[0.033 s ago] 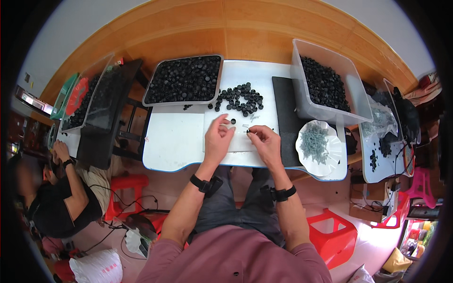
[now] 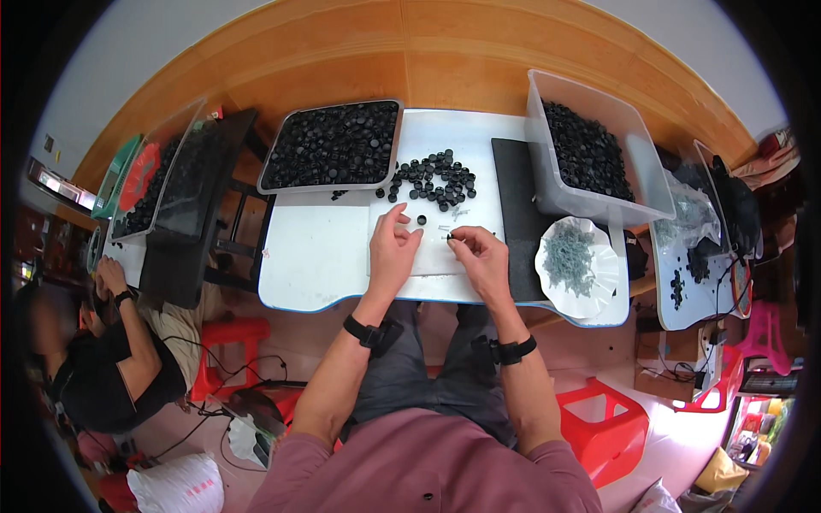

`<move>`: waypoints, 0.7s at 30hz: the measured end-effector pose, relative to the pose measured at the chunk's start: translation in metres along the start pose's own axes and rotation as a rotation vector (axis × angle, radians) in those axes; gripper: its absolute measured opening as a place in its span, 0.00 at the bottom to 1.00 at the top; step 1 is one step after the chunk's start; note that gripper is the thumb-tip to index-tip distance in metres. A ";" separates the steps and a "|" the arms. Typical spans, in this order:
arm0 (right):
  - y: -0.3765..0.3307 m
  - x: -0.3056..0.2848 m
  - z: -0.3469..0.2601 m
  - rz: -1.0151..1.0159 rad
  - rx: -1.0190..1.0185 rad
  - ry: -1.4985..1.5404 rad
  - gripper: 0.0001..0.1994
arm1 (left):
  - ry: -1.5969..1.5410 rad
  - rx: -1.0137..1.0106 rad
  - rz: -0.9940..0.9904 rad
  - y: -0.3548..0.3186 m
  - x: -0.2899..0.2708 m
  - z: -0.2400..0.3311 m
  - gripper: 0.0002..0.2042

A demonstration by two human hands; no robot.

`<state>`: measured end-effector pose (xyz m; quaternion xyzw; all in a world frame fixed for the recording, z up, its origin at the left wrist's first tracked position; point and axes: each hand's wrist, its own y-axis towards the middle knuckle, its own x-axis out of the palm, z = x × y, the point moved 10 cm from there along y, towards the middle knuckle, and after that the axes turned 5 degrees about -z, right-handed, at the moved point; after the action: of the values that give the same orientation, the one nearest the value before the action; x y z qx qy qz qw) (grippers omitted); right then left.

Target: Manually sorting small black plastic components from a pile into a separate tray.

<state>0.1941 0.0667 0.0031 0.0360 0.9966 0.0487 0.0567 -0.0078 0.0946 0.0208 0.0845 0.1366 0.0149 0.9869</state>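
Just beside the spread left hand (image 2: 393,254), a black cap (image 2: 422,220); right hand (image 2: 483,259) pinching a small dark piece (image 2: 451,237)

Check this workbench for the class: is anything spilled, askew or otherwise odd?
Nothing looks damaged. Slightly odd: a few small black pieces lie by the shallow tray's near rim, apart from the main group of loose black caps. On the right-hand side table, black bits lie scattered, possibly spilled.

caps (image 2: 444,206): glossy plastic | tub (image 2: 640,147): translucent plastic | wall panel (image 2: 479,51): smooth wood
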 end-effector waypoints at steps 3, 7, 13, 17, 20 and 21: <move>0.000 0.001 0.000 -0.016 0.002 0.040 0.09 | 0.279 0.064 -0.071 0.013 0.005 0.012 0.20; -0.001 -0.001 0.001 0.007 -0.006 0.097 0.09 | 0.488 0.175 -0.154 0.021 0.016 0.019 0.18; -0.001 -0.003 0.002 0.028 -0.007 0.126 0.09 | -0.007 0.006 -0.055 -0.006 0.020 0.007 0.13; -0.002 -0.004 -0.008 0.031 -0.091 0.073 0.09 | 0.139 0.050 -0.087 -0.016 0.020 0.012 0.13; -0.002 -0.002 -0.014 0.024 -0.124 0.016 0.09 | 0.129 0.060 -0.109 -0.014 0.021 0.010 0.13; -0.002 -0.002 -0.015 0.022 -0.124 0.014 0.09 | 0.129 0.055 -0.124 -0.013 0.023 0.009 0.13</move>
<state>0.1947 0.0633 0.0177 0.0432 0.9916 0.1111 0.0512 0.0165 0.0814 0.0209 0.1019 0.2050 -0.0447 0.9724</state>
